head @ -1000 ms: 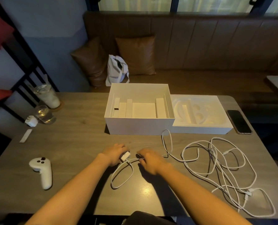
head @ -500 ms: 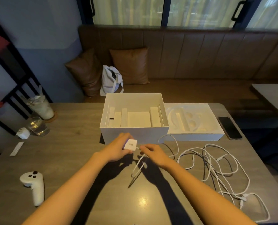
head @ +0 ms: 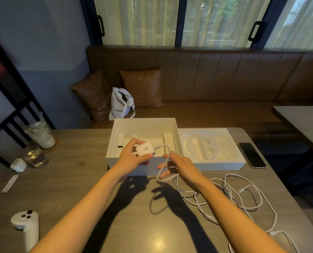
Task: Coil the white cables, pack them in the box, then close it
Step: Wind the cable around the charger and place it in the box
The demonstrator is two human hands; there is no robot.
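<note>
Left grip around charger, raised.

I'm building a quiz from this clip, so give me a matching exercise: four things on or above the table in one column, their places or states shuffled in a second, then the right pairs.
Things:
1. white charger block
2. black phone
3. white controller
4. white box

Places or states:
A. lying flat at the table's right edge
B. open, with no cable inside
C. pinched in the left hand
D. lying near the table's front left corner

Pairs: 1-C, 2-A, 3-D, 4-B
</note>
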